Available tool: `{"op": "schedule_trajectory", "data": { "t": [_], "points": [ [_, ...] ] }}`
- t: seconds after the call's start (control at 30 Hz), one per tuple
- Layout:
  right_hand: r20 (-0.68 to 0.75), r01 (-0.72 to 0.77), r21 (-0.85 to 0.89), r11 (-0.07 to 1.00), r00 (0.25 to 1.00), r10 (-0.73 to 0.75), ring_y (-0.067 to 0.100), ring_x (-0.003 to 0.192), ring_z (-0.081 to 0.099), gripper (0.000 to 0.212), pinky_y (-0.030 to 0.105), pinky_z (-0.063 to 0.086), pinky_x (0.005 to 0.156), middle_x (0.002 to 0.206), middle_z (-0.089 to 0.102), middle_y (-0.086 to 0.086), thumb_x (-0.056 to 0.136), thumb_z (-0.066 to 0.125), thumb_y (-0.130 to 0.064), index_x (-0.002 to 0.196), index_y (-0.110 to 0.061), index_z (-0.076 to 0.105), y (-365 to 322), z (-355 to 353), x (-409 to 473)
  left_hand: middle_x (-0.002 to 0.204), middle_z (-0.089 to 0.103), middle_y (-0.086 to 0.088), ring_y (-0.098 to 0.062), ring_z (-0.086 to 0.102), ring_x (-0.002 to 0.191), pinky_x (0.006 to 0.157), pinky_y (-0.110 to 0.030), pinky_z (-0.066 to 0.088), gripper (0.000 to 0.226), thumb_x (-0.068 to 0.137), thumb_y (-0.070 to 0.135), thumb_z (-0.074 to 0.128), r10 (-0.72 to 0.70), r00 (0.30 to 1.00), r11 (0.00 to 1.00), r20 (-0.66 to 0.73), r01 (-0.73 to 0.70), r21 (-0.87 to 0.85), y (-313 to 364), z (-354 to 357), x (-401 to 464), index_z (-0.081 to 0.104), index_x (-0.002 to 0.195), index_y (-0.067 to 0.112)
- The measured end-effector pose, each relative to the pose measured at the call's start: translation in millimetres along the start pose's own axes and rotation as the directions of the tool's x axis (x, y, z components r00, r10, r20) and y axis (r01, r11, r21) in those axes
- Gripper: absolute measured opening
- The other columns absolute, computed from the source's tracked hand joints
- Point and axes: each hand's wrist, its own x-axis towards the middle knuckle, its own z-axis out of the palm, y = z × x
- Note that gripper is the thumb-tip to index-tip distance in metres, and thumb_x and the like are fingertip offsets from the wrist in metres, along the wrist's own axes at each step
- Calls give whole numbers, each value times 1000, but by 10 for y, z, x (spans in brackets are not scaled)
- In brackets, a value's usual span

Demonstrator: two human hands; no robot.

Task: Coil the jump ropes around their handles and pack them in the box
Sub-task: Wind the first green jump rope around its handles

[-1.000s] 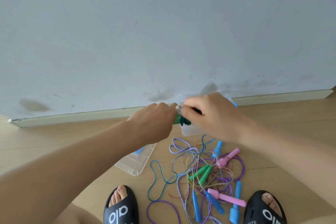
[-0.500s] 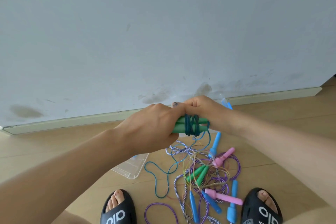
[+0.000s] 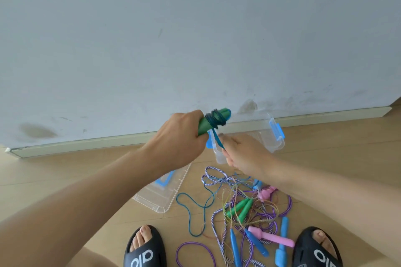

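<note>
- My left hand [image 3: 180,136] grips the paired green handles [image 3: 206,124] by their lower half, raised above the floor, tips aimed at the wall.
- My right hand [image 3: 243,151] pinches the teal rope [image 3: 218,140] just below the coil [image 3: 216,118], in front of the clear box [image 3: 275,136].
- The cord looks light, limp and likely springy; judged best held close to the coil, under tension.
- Handles appear rigid plastic.

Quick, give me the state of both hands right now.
Left hand: grips the green handles, cord coiled round them.
Right hand: pinches the teal cord leading from the coil.
</note>
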Motion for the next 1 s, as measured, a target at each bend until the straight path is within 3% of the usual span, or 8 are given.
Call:
{"op": "schedule_trajectory", "data": {
  "t": [0.1,0.2,0.3,0.47,0.63,0.73,0.83,1.0],
  "points": [
    [-21,105,-104,989,994,-108,18,52,26,54,31,25,54,56,30,6,104,31,-42,64,-5,31,-71,107,-182,67,47,-4,-23,42,56,48,-30,31,18,86,18,48,-106,994,988,13,104,118,-166,-22,112,40,71,14],
    [-32,271,-354,895,953,-301,18,50,31,53,31,27,51,49,35,1,103,35,-45,61,-12,33,-238,109,-355,69,45,-3,-20,42,57,52,-30,35,20,87,18,47,-136,988,960,69,114,257,-211,1,143,37,70,16],
    [-77,346,-477,808,899,-431,19,50,39,50,32,30,50,49,45,1,100,40,-45,60,-14,36,-340,-12,-338,74,47,-4,-25,46,62,51,-31,33,10,88,14,45,-79,981,922,175,6,387,-96,91,128,43,78,14],
    [-151,343,-498,796,870,-469,17,49,29,53,31,22,49,46,29,1,96,52,-44,56,-16,33,-353,-334,-124,69,38,-1,-21,38,54,45,-30,25,6,94,20,43,53,972,866,229,-159,475,53,189,76,43,90,16],
    [-107,341,-342,876,912,-397,12,52,21,56,33,21,53,54,23,-2,95,57,-45,58,-15,28,-243,-466,57,73,38,2,-28,45,65,58,-37,38,17,96,32,42,219,954,861,205,-288,420,163,213,-6,34,91,18],
    [14,288,-190,939,957,-291,14,53,23,55,30,21,52,59,26,3,96,57,-48,61,-12,33,-174,-549,109,71,34,5,-29,45,65,58,-37,36,19,95,34,43,315,935,847,164,-355,396,197,166,-79,33,90,18],
    [145,220,-77,973,968,-207,11,50,25,52,22,22,47,56,28,-3,97,56,-46,60,-13,42,-135,-549,96,78,45,4,-27,42,64,57,-35,32,20,96,36,45,405,902,825,149,-431,365,227,151,-143,41,104,17],
    [236,25,178,984,969,-68,12,51,34,42,24,28,51,57,39,-1,95,59,-46,64,-19,52,-89,-462,106,65,53,5,-19,49,58,54,-36,44,19,78,35,52,405,914,909,36,-407,97,184,29,-138,51,94,26]
  ]
}}
